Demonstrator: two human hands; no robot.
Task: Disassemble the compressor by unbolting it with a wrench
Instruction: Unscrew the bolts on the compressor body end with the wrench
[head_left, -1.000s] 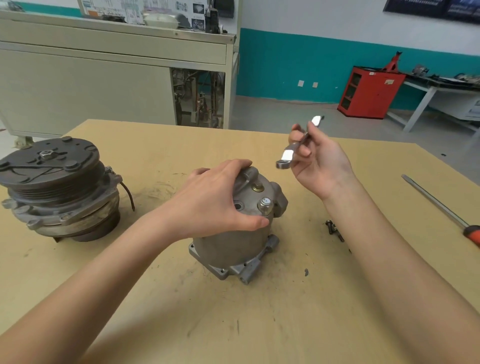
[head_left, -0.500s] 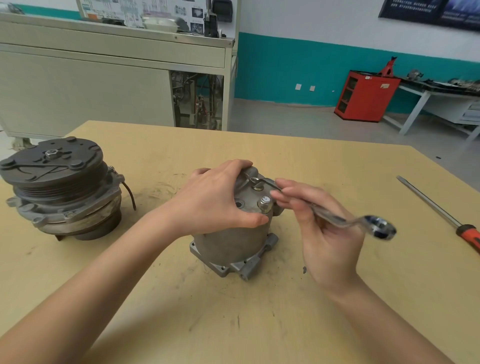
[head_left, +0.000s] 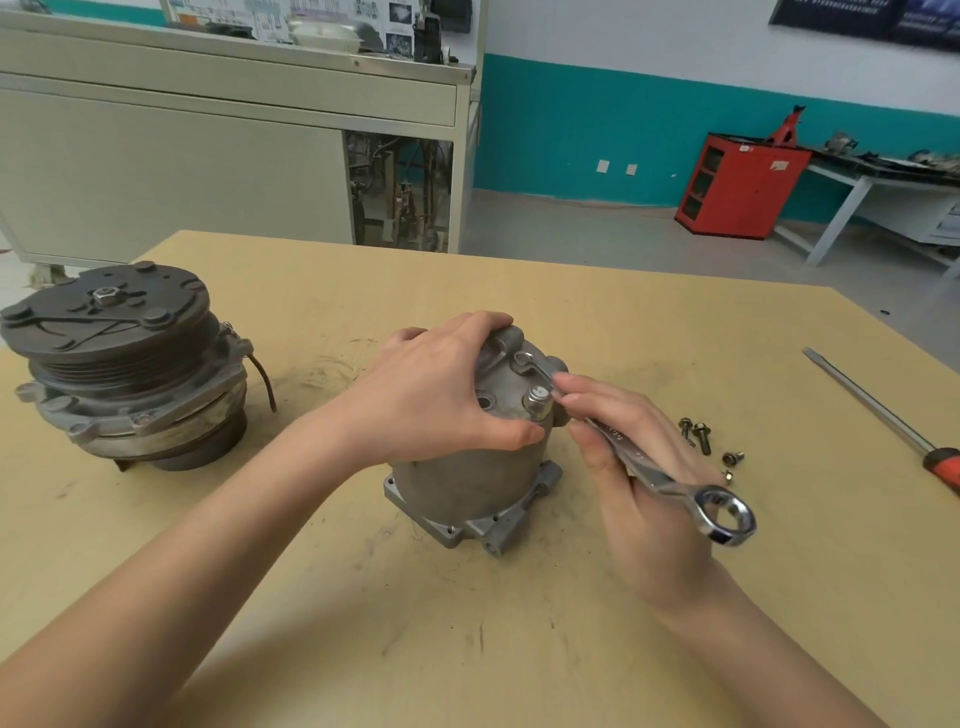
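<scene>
Bracing the compressor from above, the left hand lies curled over the end cap. The body stands upright on its flange at the centre of the table. The right hand grips the shank of the wrench; the open end sits on a bolt at 12 o'clock on the cap, and the ring end sticks out free toward 4 o'clock.

Handling, judged: cast metal housing, heavy and rigid, smooth-sided, likely to rotate on the table under torque. Best hold is a downward press on the cap, clear of the wrench swing. More leverage nearer the ring end.

At 3 o'clock of the compressor, loose bolts lie on the table; further out a screwdriver, handle cut off by the frame edge. At 9 o'clock, a clutch pulley unit.

Not resolved: whether the open end fully seats on the bolt head; right fingers cover the shank there. Left palm hides the cap's 9 o'clock half; bolt count there unknown.
</scene>
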